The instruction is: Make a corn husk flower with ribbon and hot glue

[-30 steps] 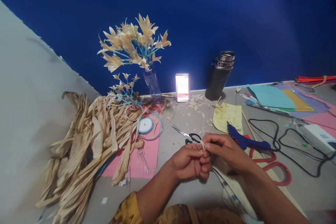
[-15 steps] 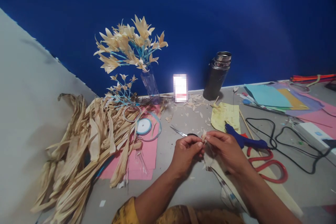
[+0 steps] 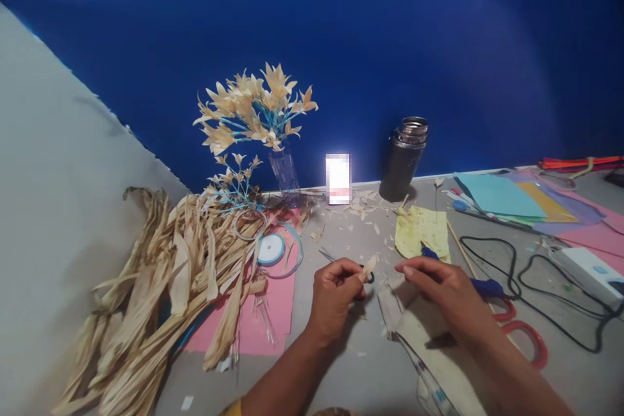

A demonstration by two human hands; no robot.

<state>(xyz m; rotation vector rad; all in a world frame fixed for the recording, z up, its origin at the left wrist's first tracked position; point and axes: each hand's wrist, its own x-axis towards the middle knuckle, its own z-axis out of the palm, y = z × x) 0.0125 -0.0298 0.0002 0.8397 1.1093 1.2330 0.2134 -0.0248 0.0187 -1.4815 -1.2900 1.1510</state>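
My left hand point(image 3: 336, 296) is closed, pinching a small pale corn-husk petal point(image 3: 370, 266) between thumb and fingertips. Just to the right, my right hand point(image 3: 441, 286) is held apart from it, fingers stretched out and nothing visible in them. Small scissors point(image 3: 327, 255) lie behind the left hand, mostly hidden by it. Beneath the right hand is a pale cloth-like strip point(image 3: 419, 325). A blue glue gun point(image 3: 489, 287) and red-handled scissors point(image 3: 533, 343) are partly covered by the right hand and forearm.
A heap of dried husks point(image 3: 180, 273) fills the left, beside a ribbon spool point(image 3: 271, 250) on pink paper point(image 3: 277, 318). Husk flowers stand in a clear vase point(image 3: 285, 175). Along the wall are a lit phone point(image 3: 338, 179) and a dark flask point(image 3: 403, 159). A black cable point(image 3: 511, 253) loops at right.
My right hand has let go of the husk piece and moved away to the right, its fingers extending. My left hand keeps the petal. The camera view has tilted up slightly.
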